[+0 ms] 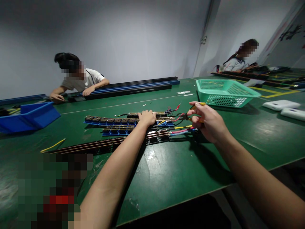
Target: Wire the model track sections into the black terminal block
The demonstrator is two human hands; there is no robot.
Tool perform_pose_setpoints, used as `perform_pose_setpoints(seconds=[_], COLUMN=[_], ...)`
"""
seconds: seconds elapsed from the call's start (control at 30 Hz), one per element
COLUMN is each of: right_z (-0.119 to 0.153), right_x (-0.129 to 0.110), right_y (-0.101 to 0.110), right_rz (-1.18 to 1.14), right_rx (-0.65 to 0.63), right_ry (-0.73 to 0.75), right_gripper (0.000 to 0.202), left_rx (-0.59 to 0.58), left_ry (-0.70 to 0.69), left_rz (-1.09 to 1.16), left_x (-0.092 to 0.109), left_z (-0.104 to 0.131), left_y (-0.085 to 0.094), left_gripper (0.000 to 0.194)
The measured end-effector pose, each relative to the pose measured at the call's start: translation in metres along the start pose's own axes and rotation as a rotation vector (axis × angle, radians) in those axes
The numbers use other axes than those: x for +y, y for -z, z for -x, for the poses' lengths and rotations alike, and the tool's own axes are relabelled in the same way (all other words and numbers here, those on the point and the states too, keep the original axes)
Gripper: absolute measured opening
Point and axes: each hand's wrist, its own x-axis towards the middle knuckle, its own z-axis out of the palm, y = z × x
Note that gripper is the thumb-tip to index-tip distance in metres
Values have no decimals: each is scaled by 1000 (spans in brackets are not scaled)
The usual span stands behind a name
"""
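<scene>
Several long strips with copper-coloured metal rods lie side by side, some on blue bases and some on black. My left hand [147, 118] is closed over the far blue-based strip [111, 121], its fingers bent over the far side. My right hand [207, 122] grips small yellow-handled pliers [184, 116], their dark jaws pointing left at a red wire [177, 119] at the strip's end. Nearer to me, the black-based strip [95, 145] has red and blue wires [182, 131] at its right end. A yellow wire [183, 127] runs between these ends.
A green basket [226, 101] stands beyond my right hand; a blue bin [30, 119] sits at left. White boxes [281, 104] lie far right. One co-worker [88, 82] leans over long black and blue profiles [133, 89]; another person [235, 63] sits back right.
</scene>
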Motion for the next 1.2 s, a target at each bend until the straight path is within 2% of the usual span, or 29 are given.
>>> perform_pose_setpoints(seconds=[0.13, 0.3, 0.4, 0.5, 0.6, 0.67, 0.8, 0.9, 1.0, 1.2], right_z=[-7, -12, -9, -3, 1, 0, -4, -8, -14, -37], right_x=[7, 24, 30, 33, 36, 37, 28, 18, 11, 16], right_y=[2, 1, 1, 1, 0, -1, 1, 4, 5, -2], right_rz=[-1, 138, 383, 666, 780, 716, 340, 137, 94, 64], right_rx=[-29, -134, -246, -338, -351, -290, -86, -6, 14, -56], right_ry=[-52, 9, 128, 316, 403, 362, 163, 137, 206, 223], right_gripper=[46, 43, 37, 29, 23, 23, 36, 40, 38, 47], left_rx=[-9, -17, -13, -3, 1, 4, -6, -14, -17, -11], left_ry=[-2, 1, -2, -3, -4, -4, 3, 5, 6, 3], left_rz=[4, 4, 8, 15, 15, 11, 2, -1, 5, 15], left_x=[0, 0, -1, -1, -1, -1, -1, 0, 0, -3], left_z=[0, 0, -1, -2, -2, -2, -1, -1, -1, -4], left_y=[1, 1, 0, -2, -2, -2, 0, 1, 1, 1], left_gripper=[52, 53, 53, 53, 54, 54, 53, 53, 54, 56])
